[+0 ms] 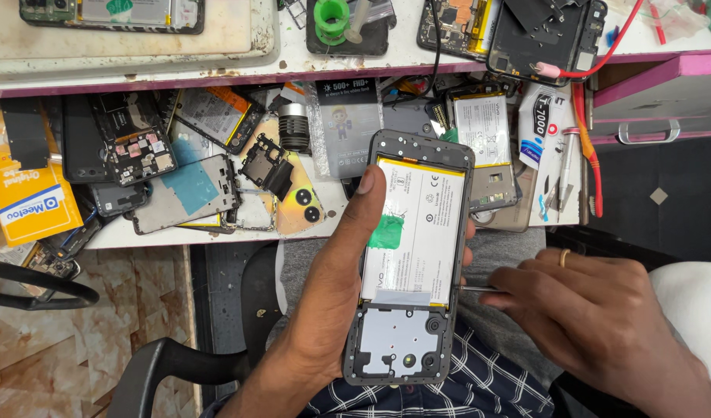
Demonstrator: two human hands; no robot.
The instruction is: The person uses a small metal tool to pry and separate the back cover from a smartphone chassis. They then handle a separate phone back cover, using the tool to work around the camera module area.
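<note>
— How many phones are in the hands?

— One opened phone (412, 263), back cover off, held above the lap in front of the worktop's (293, 58) near edge. The left hand (332, 286) is clamped round its left side, thumb on the white rectangular battery (414, 232) with its green tab. The right hand (595, 310) is closed on one thin metal tool (479, 289) touching the phone's right edge.

— And on the worktop?

— One yellow box (23, 193) at the left edge, one black metal cylinder (293, 128), one green tape roll (331, 15), many loose phone frames.

Bright, even overhead light; soft shadows; sharp focus; mild edge distortion
</note>
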